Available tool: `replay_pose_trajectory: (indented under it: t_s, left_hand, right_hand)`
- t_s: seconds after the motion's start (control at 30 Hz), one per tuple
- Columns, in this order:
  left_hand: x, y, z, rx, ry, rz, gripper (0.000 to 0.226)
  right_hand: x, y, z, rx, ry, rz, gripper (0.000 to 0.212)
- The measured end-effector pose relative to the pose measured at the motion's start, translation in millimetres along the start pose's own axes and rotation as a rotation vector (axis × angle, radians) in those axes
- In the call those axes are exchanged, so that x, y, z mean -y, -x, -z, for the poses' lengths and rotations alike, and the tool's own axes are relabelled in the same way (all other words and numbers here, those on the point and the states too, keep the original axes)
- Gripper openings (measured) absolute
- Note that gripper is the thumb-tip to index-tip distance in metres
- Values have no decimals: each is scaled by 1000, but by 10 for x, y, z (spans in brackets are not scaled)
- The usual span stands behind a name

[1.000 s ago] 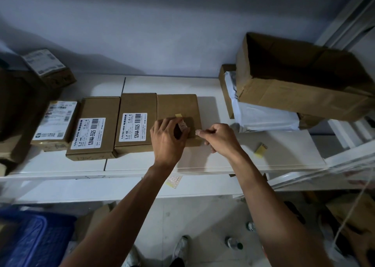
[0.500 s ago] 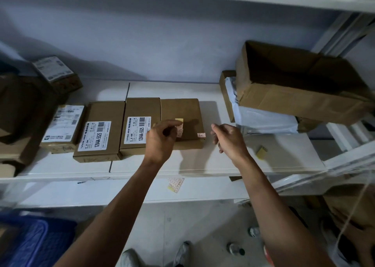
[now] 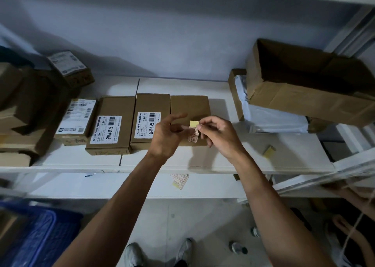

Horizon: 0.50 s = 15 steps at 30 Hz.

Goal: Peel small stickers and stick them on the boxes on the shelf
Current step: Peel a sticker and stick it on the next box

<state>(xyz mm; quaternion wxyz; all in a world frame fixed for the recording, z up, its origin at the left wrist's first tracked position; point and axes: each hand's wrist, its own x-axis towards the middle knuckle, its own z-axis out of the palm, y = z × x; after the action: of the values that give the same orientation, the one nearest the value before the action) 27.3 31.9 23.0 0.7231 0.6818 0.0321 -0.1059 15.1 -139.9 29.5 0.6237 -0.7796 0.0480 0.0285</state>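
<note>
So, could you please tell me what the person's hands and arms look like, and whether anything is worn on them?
Both arms are bare as far as the picture shows, with no sleeves in view. The left hand and the right hand have no gloves, and no rings, watch or wristband can be seen. The fingernails look short.

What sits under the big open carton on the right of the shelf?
White plastic packaging and a smaller brown box lie under the open carton; their contents are hidden.

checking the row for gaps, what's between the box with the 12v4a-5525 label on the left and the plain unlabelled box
In the head view, a second 12V4A-5525 labelled box lies between the left labelled box and the plain box, all three side by side.
</note>
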Motion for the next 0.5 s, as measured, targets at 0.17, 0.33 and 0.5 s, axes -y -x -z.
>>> replay_pose_trajectory:
  t_s: [0.17, 0.33, 0.5]
  left_hand:
    - [-138, 84, -5, 21, 20, 9, 40]
    - [-152, 131, 49, 85, -5, 51, 13]
    - [-131, 137, 155, 105, 56, 54, 3]
  right_hand:
    - [80, 1, -37, -6, -80, -11, 4]
    - [167, -16, -70, -27, -168, 7, 4]
    - [165, 11, -159, -68, -129, 69, 4]
